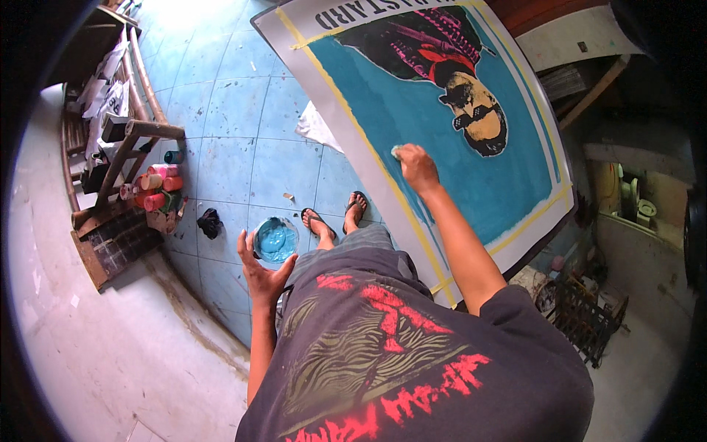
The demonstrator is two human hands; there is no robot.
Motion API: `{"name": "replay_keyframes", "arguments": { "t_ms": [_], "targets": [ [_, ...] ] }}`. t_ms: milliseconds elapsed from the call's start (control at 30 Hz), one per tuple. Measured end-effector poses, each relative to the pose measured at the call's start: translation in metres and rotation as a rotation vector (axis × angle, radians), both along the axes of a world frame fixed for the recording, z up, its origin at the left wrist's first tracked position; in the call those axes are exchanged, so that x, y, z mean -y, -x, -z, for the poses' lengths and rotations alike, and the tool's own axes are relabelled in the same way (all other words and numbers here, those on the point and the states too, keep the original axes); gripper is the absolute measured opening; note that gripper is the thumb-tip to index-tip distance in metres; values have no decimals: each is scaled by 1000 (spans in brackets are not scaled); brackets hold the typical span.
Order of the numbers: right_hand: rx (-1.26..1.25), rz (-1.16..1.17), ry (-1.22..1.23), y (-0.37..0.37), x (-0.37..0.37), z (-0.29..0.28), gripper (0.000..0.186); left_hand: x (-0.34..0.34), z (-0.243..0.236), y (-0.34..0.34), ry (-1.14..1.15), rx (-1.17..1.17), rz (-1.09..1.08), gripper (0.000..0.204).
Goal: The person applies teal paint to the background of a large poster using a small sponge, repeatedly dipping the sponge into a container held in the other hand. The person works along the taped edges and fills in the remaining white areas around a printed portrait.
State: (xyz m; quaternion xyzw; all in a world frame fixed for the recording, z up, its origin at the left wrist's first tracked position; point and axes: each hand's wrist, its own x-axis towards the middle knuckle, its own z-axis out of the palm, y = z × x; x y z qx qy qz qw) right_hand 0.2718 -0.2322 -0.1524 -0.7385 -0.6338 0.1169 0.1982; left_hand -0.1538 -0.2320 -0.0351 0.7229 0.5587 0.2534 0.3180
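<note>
My left hand (266,272) grips a tub of light blue paint (275,240). My right hand (418,168) is closed on a small pale pad (397,152), possibly a sponge, at the left part of a teal painted field. The field is on a large white-edged poster (510,199) bordered with yellow tape (348,112). The poster bears an upside-down portrait (477,110) with dark glasses, a red scarf and a dark, pink-marked jacket, plus black lettering at its top edge.
Below are blue floor tiles (224,169) and my feet in flip-flops (319,226). A dark crumpled bag (209,222) and white paper (313,129) lie there. At left are a wooden rack (135,155) and several paint containers (155,202); at right, a dark metal rack (582,324).
</note>
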Motion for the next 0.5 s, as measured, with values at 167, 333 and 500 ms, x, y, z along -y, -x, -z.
{"name": "replay_keyframes", "arguments": {
  "t_ms": [167,333,500],
  "targets": [
    [-44,30,2,8,15,-8,15,-1,2,0,28,62,-11,116],
    [-44,76,-18,12,20,-22,15,-3,2,0,38,75,-12,115],
    [-13,97,-81,2,8,-16,15,-4,3,1,42,77,-6,116]
  ]
}}
